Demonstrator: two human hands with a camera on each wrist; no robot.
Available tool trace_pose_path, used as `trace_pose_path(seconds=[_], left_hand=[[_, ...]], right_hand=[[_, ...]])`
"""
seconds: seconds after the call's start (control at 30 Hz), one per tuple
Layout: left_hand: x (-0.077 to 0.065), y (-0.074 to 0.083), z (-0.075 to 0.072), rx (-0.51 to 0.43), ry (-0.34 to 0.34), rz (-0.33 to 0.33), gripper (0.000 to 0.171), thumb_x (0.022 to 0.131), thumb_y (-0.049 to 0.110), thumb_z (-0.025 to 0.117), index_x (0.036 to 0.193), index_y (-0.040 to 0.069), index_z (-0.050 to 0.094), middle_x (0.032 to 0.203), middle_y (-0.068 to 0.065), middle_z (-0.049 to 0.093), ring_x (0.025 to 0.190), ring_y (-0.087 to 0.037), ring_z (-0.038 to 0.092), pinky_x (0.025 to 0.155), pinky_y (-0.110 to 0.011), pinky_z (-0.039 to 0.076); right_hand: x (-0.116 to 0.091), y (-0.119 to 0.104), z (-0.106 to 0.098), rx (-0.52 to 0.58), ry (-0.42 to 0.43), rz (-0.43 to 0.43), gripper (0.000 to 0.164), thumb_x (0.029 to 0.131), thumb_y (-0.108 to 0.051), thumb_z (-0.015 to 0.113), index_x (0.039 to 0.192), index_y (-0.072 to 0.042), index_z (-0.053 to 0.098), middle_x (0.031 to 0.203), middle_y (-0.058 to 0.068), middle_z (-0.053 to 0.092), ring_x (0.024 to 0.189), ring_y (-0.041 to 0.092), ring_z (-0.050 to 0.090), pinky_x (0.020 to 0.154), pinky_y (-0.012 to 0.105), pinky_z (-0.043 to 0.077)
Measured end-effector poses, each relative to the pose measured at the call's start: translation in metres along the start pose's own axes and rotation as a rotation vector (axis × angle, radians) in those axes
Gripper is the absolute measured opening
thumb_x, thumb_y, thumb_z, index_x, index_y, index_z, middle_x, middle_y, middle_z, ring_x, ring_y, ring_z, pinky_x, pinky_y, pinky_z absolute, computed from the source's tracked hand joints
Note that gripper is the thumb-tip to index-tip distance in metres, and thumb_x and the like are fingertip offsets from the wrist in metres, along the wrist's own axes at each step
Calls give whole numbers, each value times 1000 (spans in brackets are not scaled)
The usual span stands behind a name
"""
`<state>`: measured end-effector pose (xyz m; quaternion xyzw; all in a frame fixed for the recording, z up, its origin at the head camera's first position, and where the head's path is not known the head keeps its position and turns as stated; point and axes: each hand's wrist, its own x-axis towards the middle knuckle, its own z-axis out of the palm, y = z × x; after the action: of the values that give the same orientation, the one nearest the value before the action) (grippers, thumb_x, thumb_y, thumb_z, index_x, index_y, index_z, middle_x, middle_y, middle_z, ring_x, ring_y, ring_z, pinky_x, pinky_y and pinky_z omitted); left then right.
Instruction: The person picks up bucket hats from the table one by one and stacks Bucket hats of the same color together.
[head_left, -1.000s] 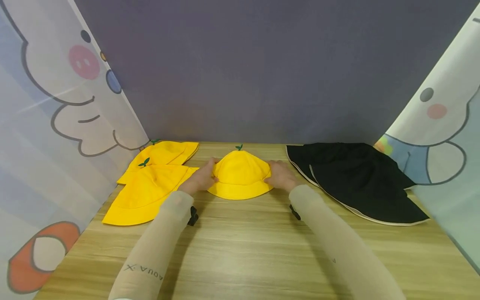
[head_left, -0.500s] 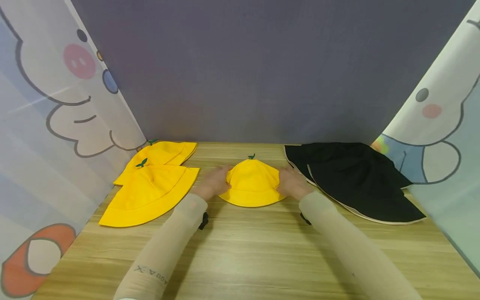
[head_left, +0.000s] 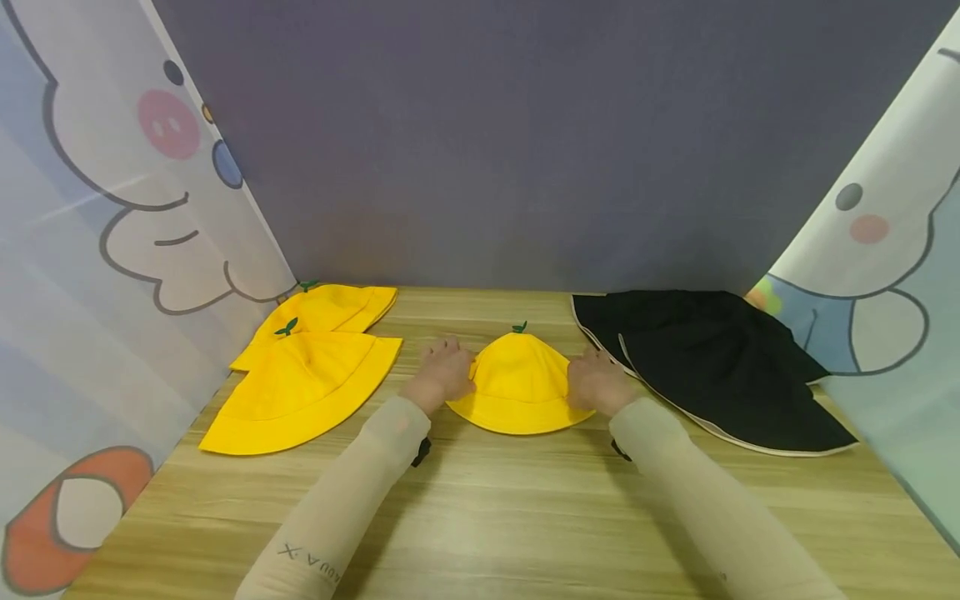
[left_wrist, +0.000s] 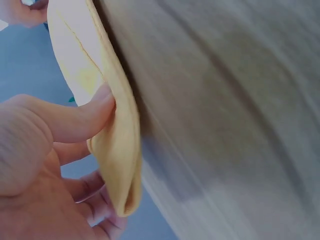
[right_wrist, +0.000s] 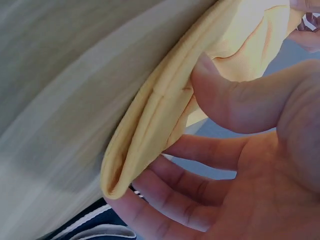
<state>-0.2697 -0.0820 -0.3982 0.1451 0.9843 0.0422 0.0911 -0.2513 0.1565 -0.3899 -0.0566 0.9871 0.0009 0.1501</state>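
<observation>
A yellow bucket hat (head_left: 519, 375) with a small green sprout on top sits at the middle of the table, its brim toward me. My left hand (head_left: 444, 372) pinches its left side; in the left wrist view the thumb presses the folded brim (left_wrist: 120, 150) against the fingers behind. On the other side my right hand (head_left: 600, 382) grips the brim the same way, and the right wrist view shows the thumb on the folded yellow edge (right_wrist: 150, 120). The brim lies close to the tabletop; whether it touches cannot be told.
Two yellow hats (head_left: 300, 400) with green sprouts overlap at the left. At the right, black hats (head_left: 720, 367) with pale edging overlap. A grey panel (head_left: 480, 142) stands behind the wooden table (head_left: 480, 517), with printed cartoon curtains (head_left: 82, 333) along both sides.
Both hands have brought the middle yellow hat toward me and a little to the right, keeping hold of its sides. The hats at left and right stay where they were.
</observation>
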Motion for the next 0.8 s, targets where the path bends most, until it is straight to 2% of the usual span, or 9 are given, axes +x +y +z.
trace_pose_path(seconds=[0.17, 0.37, 0.43, 0.53, 0.57, 0.63, 0.7, 0.8], left_hand=[[-6, 6, -3, -10, -44, 34, 38, 93, 30, 77, 123, 9, 70, 139, -17, 51, 135, -39, 41, 112, -60, 32], [-12, 10, -6, 39, -84, 64, 40, 91, 33, 79, 120, 8, 69, 127, -13, 57, 127, -36, 50, 107, -53, 42], [-13, 10, -6, 48, -91, 74, 40, 90, 33, 79, 119, 7, 70, 124, -13, 57, 125, -36, 51, 106, -53, 43], [-14, 10, -6, 28, -95, 68, 42, 91, 32, 79, 123, 7, 69, 126, -13, 56, 129, -37, 49, 109, -54, 40], [-14, 10, -6, 21, -94, 64, 42, 91, 32, 79, 123, 7, 69, 128, -13, 56, 131, -38, 47, 110, -54, 39], [-15, 11, -6, 18, -93, 55, 41, 91, 31, 79, 123, 7, 70, 133, -15, 55, 135, -39, 44, 111, -56, 37], [-15, 13, -7, 29, -93, 46, 39, 92, 31, 78, 121, 6, 70, 137, -17, 53, 137, -40, 42, 112, -57, 36], [-16, 17, -6, 50, -90, 38, 41, 93, 32, 76, 124, 6, 69, 142, -18, 51, 139, -40, 41, 112, -58, 36]], right_hand=[[-7, 3, 3, -22, 1, -27, 22, 94, -16, 64, 108, 1, 68, 119, 25, 49, 107, 40, 49, 87, 54, 48], [-21, 2, 12, -119, 113, -180, 6, 89, -6, 63, 89, -1, 65, 91, 16, 59, 87, 30, 55, 81, 47, 52], [-26, -1, 15, -129, 124, -228, 7, 89, -7, 65, 91, 0, 64, 84, 12, 59, 80, 27, 56, 78, 46, 53], [-31, -3, 14, -91, 80, -267, 21, 88, -9, 66, 104, 4, 63, 82, 11, 61, 74, 25, 57, 75, 45, 54], [-31, -4, 13, -60, 52, -265, 27, 87, -10, 66, 109, 5, 63, 84, 12, 61, 76, 26, 58, 76, 45, 53], [-31, -2, 10, -5, 10, -248, 37, 87, -15, 67, 118, 5, 63, 98, 14, 65, 90, 30, 62, 85, 47, 52], [-30, 0, 8, 36, -6, -235, 40, 87, -23, 70, 119, 2, 65, 110, 15, 66, 104, 34, 61, 90, 50, 50], [-29, 3, 7, 64, 14, -212, 43, 87, -35, 75, 114, -3, 69, 128, 17, 62, 122, 40, 54, 98, 55, 46]])
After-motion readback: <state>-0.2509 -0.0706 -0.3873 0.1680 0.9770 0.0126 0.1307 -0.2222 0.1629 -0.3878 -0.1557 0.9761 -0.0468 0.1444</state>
